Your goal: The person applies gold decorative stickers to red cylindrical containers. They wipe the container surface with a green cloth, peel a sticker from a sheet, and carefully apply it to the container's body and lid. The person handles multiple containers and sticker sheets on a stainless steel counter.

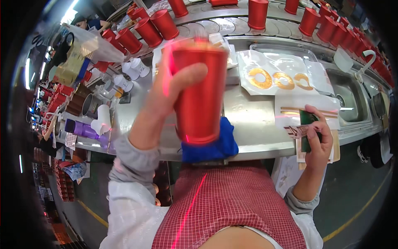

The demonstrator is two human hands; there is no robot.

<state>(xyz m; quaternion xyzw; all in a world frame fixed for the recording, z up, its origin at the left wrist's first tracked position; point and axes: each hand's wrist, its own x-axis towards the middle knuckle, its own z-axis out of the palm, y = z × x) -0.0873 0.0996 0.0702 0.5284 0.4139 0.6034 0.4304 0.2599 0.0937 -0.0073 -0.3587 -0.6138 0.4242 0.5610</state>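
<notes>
My left hand (168, 89) is closed around a tall red metallic canister (201, 99), lifted in front of me and blurred by motion. Below the canister a crumpled blue cloth (226, 143) lies at the bench's front edge. Over on the right, my right hand (318, 139) pinches a dark green flat card (306, 117) together with a small printed strip (297, 132). Behind that hand, white sheets (290, 103) carry thin wooden sticks (290, 111). Farther back, a glossy white backing sheet (248, 62) bears gold curved decals (260, 79).
Red canisters (258, 14) stand along a slatted conveyor (232, 27) at the back. At the right is a steel sink (346, 89) with a white tap (368, 54). Glass jars (105, 89), a white paper roll (103, 118) and a purple bottle (81, 128) crowd the left of the steel bench (257, 128).
</notes>
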